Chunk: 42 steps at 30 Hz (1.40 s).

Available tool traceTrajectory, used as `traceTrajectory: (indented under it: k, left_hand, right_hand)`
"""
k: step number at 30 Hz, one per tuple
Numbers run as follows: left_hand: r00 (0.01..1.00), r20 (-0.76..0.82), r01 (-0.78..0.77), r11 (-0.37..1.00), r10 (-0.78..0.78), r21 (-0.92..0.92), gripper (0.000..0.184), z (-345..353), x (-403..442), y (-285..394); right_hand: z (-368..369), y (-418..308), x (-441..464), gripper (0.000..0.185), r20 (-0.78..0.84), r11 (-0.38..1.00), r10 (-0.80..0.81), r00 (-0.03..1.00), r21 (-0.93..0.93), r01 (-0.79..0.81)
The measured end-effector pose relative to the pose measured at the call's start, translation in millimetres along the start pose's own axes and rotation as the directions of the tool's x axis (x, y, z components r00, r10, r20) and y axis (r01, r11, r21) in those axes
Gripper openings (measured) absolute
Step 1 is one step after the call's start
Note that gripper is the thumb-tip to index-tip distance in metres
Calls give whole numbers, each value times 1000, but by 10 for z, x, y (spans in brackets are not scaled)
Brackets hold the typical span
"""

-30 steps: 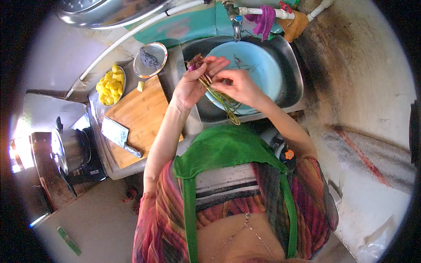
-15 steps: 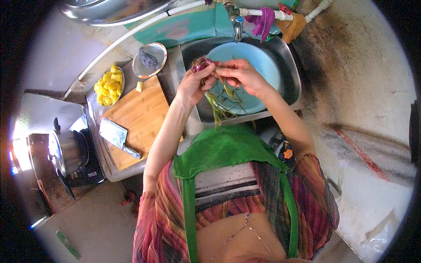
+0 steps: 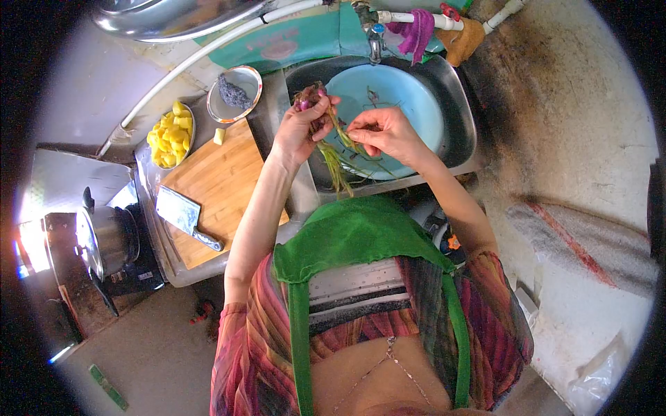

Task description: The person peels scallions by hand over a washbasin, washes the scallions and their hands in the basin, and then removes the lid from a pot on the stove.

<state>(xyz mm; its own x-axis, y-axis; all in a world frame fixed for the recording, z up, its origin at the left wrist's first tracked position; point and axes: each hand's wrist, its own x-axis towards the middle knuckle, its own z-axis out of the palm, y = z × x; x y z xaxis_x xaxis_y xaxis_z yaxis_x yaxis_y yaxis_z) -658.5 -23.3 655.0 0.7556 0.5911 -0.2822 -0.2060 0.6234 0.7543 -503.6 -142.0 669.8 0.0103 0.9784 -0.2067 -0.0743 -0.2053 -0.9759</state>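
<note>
My left hand (image 3: pixel 298 132) is closed round a bunch of spring onions (image 3: pixel 310 96) with purple bulbs and matted roots. Their green and yellowish stalks (image 3: pixel 335 170) hang down over the near edge of the sink. To the right, my right hand (image 3: pixel 392 135) pinches one of the stalks a little below the bulbs. Beneath both hands lies a light-blue basin (image 3: pixel 416 87), with some dark scraps in it, set in the metal sink (image 3: pixel 459 104). A tap (image 3: pixel 375 45) stands behind the basin.
Left of the sink are a wooden cutting board (image 3: pixel 232 170), a cleaver (image 3: pixel 182 211), a bowl of yellow chunks (image 3: pixel 170 139) and a plate (image 3: pixel 254 80) with a grey scouring pad. A metal pot (image 3: pixel 107 239) stands at far left. A grey cloth (image 3: pixel 583 243) lies at right.
My right hand has moved down and away from the bulbs, along a stalk. My left hand, still round the bunch, has shifted slightly left.
</note>
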Motion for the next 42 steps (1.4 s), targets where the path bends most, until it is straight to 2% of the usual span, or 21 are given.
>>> traceTrajectory:
  k: [3,5,9,11,12,14,17,18,20,24,25,27,30,32,34,35,36,37,38,40,42]
  left_hand:
    - [999,-29,23,994,-20,106,17,71,-18,-5]
    - [996,-86,48,990,-36,132,13,166,-42,-1]
    - [999,-46,35,986,-28,163,12,149,-43,-32]
    - [995,-87,58,993,-49,107,14,131,-55,-28]
    - [995,-87,56,993,-47,107,14,125,-63,-16]
    - [995,-14,104,971,-103,216,15,138,-93,23]
    - [990,-21,142,964,-141,225,16,216,-156,86]
    - [990,-20,142,964,-141,225,16,172,-143,74]
    - [981,169,67,984,-95,168,17,73,-118,57]
    - [993,105,33,989,-48,145,20,87,-141,-2]
    - [990,124,46,986,-66,163,21,63,-136,-24]
    - [986,143,61,981,-87,182,23,50,-130,-35]
    - [984,147,61,970,-98,236,22,48,-182,-53]
    - [988,126,61,967,-95,247,18,22,-228,-54]
    - [991,103,63,970,-89,233,17,18,-268,-45]
    - [993,79,65,974,-84,218,15,19,-281,-38]
    - [994,77,64,974,-83,217,15,23,-283,-34]
    - [995,79,37,982,-53,184,14,29,-278,-33]
    - [997,81,10,989,-22,150,13,28,-264,-37]
    - [997,81,3,992,-13,127,18,20,-219,-49]
    - [999,53,-2,994,-4,109,18,101,-205,-5]
  right_hand:
    - [7,15,23,9,36,999,-45,998,-18,46]
    - [17,73,87,7,-91,924,-330,940,-234,302]
    - [-14,152,210,7,-170,904,-389,905,-261,340]
    - [-8,134,202,7,-262,972,-231,937,-30,231]
    - [-1,130,199,7,-260,972,-232,937,-31,232]
    - [16,125,199,9,-266,963,-141,953,187,195]
    - [26,84,224,11,-349,948,-10,937,294,120]
    - [5,101,235,11,-349,948,-11,937,294,120]
    - [-44,124,249,11,-292,873,-74,954,443,204]
    - [-5,12,242,12,-196,675,-67,978,714,189]
    - [-23,25,252,12,-197,674,-67,978,714,190]
    - [-119,57,295,11,-18,646,-146,989,756,109]
    - [-347,-64,355,10,-138,605,-165,977,768,211]
    - [-545,-251,339,12,-268,606,-127,955,741,289]
    - [-661,-321,275,7,-261,583,-220,940,737,342]
    - [-647,-355,223,9,-357,761,-303,884,468,449]
    - [-622,-367,182,12,-411,854,-408,815,144,500]
    - [-581,-277,171,13,-390,885,-450,804,-74,460]
    - [-527,-133,172,13,-388,886,-449,805,-75,458]
    - [-405,126,182,17,-200,956,-268,942,-179,233]
    - [-231,187,129,18,-118,974,-204,972,-129,188]
